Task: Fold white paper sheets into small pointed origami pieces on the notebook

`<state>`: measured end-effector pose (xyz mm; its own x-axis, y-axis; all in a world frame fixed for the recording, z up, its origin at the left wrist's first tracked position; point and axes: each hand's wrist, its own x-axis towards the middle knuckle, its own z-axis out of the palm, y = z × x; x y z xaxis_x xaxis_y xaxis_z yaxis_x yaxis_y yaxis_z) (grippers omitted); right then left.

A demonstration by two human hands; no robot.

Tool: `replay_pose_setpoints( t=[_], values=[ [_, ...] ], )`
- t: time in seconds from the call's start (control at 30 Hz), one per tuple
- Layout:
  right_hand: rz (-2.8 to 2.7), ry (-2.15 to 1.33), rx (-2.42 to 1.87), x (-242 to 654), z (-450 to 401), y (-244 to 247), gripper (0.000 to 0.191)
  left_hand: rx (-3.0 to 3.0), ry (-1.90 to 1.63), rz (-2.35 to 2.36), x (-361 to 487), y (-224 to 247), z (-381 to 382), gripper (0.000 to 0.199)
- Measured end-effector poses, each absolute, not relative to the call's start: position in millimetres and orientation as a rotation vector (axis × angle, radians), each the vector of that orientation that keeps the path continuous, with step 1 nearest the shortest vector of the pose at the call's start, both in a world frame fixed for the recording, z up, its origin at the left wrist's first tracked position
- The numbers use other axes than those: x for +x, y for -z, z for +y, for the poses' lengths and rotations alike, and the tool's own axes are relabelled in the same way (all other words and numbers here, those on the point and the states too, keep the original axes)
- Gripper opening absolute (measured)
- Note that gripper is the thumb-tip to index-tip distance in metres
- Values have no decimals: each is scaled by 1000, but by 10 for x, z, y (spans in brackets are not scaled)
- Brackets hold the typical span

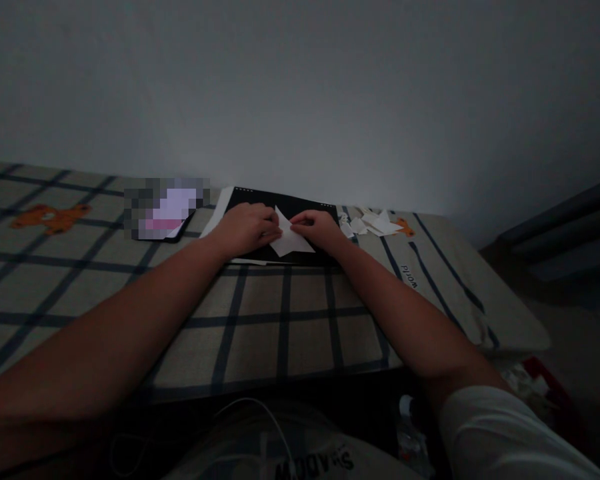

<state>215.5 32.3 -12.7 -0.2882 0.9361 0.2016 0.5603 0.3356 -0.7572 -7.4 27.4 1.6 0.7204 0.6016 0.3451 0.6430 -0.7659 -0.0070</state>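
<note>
A small white piece of folded paper [286, 245] with pointed corners lies over a black notebook cover [253, 199]. My left hand [249, 228] is at the paper's left side, its fingers bent and closed on the edge. From the other side my right hand [321, 230] pinches the paper between thumb and forefinger. The two hands' fingertips are close together, with a gap between them. White sheets [219, 212] stick out from under the black cover at the left.
A phone [167, 212] with a lit, blurred screen lies left of the notebook. White paper pieces [377, 222] sit at the right on the checked tablecloth [305, 320]. A plastic bottle [411, 433] and a red bin [545, 380] holding scraps are below the table edge. A wall [300, 100] rises behind.
</note>
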Motion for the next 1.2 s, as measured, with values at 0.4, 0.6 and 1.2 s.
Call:
replay_pose_setpoints(
  t=[0.4,0.6,1.2],
  values=[
    [-1773,-859,-1052,2070,238,78,23,-2716,1626,-1897,48,-39,236,30],
    [-1943,-767,-1083,2135,170,-26,27,-2868,1683,-1830,31,-47,219,29],
    [-1937,-752,-1080,2118,166,-17,24,-2997,1660,-1774,4,-38,240,32]
  ],
)
